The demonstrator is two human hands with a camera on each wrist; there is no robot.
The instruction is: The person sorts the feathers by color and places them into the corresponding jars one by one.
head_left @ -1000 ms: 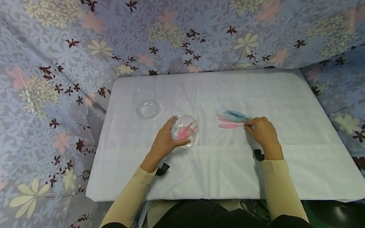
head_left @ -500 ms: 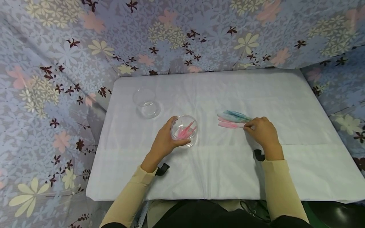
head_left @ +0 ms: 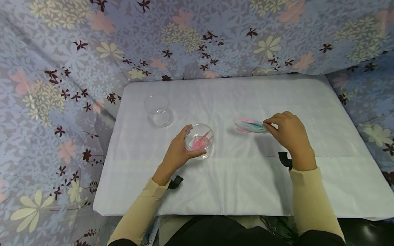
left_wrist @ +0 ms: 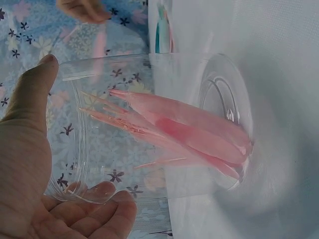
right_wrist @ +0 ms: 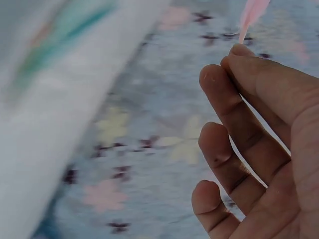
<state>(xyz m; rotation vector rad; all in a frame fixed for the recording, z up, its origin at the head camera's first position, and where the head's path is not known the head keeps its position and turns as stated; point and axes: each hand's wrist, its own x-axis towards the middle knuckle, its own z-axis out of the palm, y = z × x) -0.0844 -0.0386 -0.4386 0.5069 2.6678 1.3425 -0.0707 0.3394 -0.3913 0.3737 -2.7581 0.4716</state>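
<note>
My left hand (head_left: 176, 150) grips a clear cup (head_left: 198, 155) near its rim, thumb on one side and fingers on the other; the cup's base is on the white table. Several pink feathers (left_wrist: 199, 129) stand tilted inside it, quills toward the mouth. Thumb and index finger of my right hand (head_left: 289, 133) pinch the quill of a pink feather (right_wrist: 253, 14), raised above the tabletop. Below it, overlapped in the head view, lies a small bunch of teal and pale feathers (head_left: 252, 128), with a bit of pink (head_left: 243, 130) along its near side.
Another clear cup (head_left: 163, 119) stands toward the back left of the white-covered table (head_left: 221, 184). A flowered cloth (head_left: 197, 41) hangs behind the table and down its left and right sides. Each wrist carries a black camera mount (head_left: 176, 182).
My right hand has lifted the pink feather off the table and moved up and slightly right. The feather now crosses over the teal ones. The left hand and its cup stay put.
</note>
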